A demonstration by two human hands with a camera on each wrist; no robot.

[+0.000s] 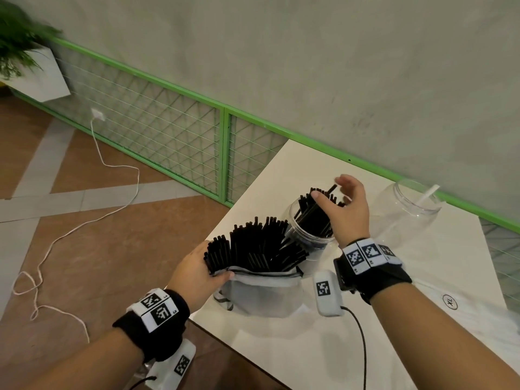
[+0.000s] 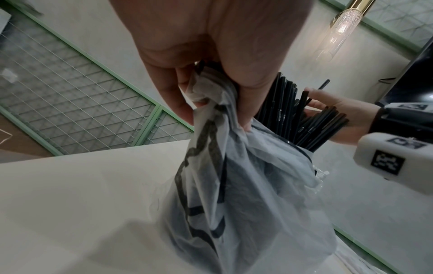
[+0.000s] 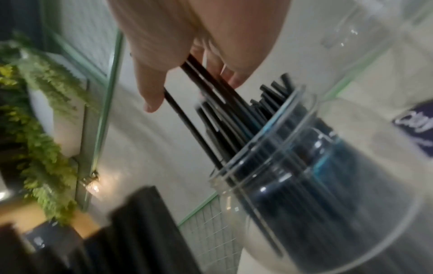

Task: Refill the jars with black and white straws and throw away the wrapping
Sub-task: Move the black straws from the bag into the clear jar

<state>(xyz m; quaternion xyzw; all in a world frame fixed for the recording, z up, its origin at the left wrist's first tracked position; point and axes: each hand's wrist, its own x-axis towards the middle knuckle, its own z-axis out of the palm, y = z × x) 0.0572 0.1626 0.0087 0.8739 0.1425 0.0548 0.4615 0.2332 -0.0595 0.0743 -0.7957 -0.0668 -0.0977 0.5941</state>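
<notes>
While the left hand (image 1: 197, 273) grips the bag (image 1: 261, 294), the right hand (image 1: 347, 209) works at the jar (image 1: 306, 235).
Black straws (image 1: 253, 246) stick out of the bag on the table (image 1: 281, 347). Right fingers curl round a few straws in the jar. A second jar (image 1: 405, 215) stands near, holding one white straw (image 1: 427, 194).

white table (image 1: 281, 347), two jars (image 1: 309, 235), bag (image 1: 261, 294)

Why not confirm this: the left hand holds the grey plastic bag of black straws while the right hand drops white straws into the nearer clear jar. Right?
Wrong in one respect: the head view shows the right hand putting black straws, not white, into the nearer clear jar. The left hand does hold the grey plastic bag.
</notes>
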